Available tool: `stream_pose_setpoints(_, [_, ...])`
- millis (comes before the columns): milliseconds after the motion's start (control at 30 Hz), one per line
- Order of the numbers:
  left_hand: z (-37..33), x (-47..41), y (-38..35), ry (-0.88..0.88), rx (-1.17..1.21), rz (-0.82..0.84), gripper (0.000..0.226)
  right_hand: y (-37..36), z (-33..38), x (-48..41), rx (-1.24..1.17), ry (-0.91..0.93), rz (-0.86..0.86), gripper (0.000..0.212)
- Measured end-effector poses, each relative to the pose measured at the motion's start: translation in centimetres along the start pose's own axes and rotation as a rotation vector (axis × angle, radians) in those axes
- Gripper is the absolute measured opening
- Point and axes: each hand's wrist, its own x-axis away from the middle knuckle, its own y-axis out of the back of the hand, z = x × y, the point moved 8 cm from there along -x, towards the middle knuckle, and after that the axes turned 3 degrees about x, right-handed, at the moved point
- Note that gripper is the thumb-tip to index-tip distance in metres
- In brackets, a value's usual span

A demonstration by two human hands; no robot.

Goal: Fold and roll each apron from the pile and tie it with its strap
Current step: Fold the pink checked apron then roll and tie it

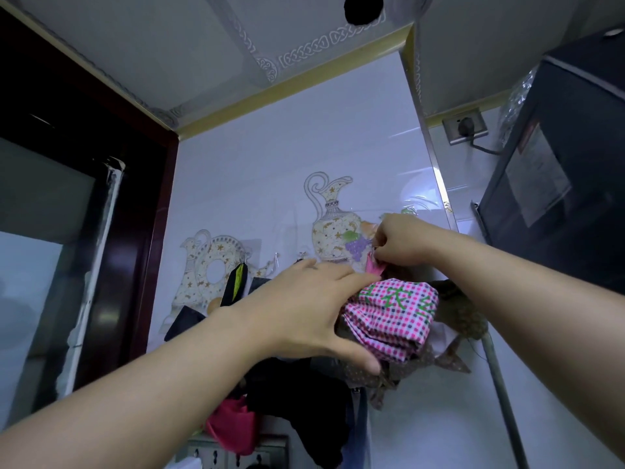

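Head view, tilted up at a tiled wall: the right hand (402,242) is seen with its fingers curled and pinched on the top of a pink strap (372,265), knuckles turned toward the camera. What the strap hangs from is hidden behind that hand. Just below, the left hand (304,309) is spread flat with straight fingers against the left side of the pink checked apron (395,316). The thumb is stretched along the bundle's lower edge, and the fingertips are lost behind the cloth at its top. Nothing is clenched in this hand; the bundle is steadied rather than grasped.

The apron is gathered into a loose bunch hanging against the wall, with its long axis running down and slightly left from the strap. The strap therefore lies above the bunch and nearer the right hand, while the body of the cloth lies nearer the left. The coming move is judged to turn on this: the strap has to be lifted up and off by the right hand while the weight is taken from below by the left.

A brown dotted cloth (453,360) is tucked behind and under the apron. Black garments (304,401) and a pink bag (233,428) hang lower down, and a wall hook (247,257) is seen to the left. A jug motif (333,225) is printed on the tiles.
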Motion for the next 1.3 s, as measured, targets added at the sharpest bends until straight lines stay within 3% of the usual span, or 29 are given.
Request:
stream_pose_setpoints(133, [0.0,-0.1,1.1,-0.07,0.078,-0.112,0.042,-0.1,-0.1,0.1,-0.015,0.005,-0.015,0.022])
stream_pose_setpoints(200, [0.7,0.0,1.8,-0.013,0.168,-0.135,0.036,-0.1,-0.2,0.1,-0.017,0.008,-0.021,0.022])
stream_pose_setpoints(433, [2.1,-0.9,2.4,0.035,0.071,-0.076,0.051,-0.4,-0.5,0.2,-0.011,0.017,-0.032,0.024])
stream_pose_setpoints(667, [4.7,-1.3,2.8,0.089,0.22,-0.055,0.051,-0.6,-0.7,0.0,-0.014,0.012,-0.019,0.025])
stream_pose_setpoints(900, [2.4,-0.7,-0.7,-0.123,-0.032,-0.063,0.055,0.0,-0.2,0.9,0.073,0.009,-0.094,0.018])
stream_pose_setpoints(1033, [1.6,0.9,-2.0,-0.187,-0.054,-0.091,0.054,0.1,-0.3,1.2,0.091,0.003,-0.111,0.016])
stream_pose_setpoints(1167, [3.6,1.4,-0.4,0.024,0.306,-0.223,0.039,0.2,-0.3,1.1,0.098,-0.006,-0.118,0.019])
stream_pose_setpoints(1233, [4.1,1.5,0.1,0.173,0.267,-0.287,0.031,0.2,-0.4,1.1,0.103,-0.013,-0.123,0.021])
stream_pose_setpoints(1300, [4.1,1.5,-1.2,0.328,0.26,-0.176,0.051,0.2,-0.3,1.1,0.11,-0.015,-0.133,0.022])
